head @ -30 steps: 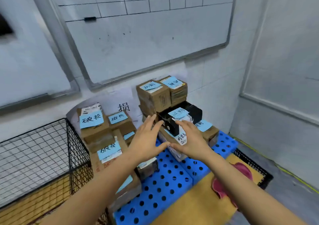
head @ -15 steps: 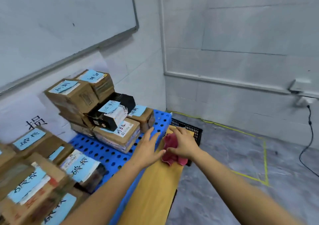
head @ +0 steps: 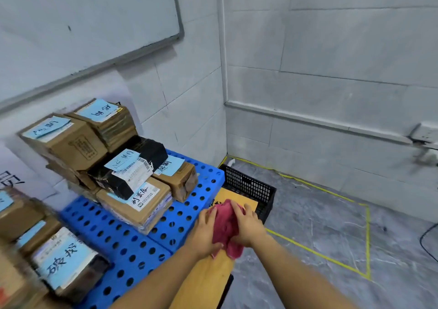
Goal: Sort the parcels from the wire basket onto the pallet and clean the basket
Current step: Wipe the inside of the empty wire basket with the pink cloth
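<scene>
Right hand [head: 248, 229] gripped red cloth [head: 226, 225]; left hand [head: 206, 231] pressed against it, above yellow board [head: 206, 280] over black crate [head: 248, 188]. Blue pallet [head: 118, 244], left, carried labelled parcels [head: 137, 204].

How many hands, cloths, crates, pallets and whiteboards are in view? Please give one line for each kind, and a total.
hands: 2, the left hand and the right hand
cloth: 1
crate: 1
pallet: 1
whiteboard: 1
total: 6
</scene>
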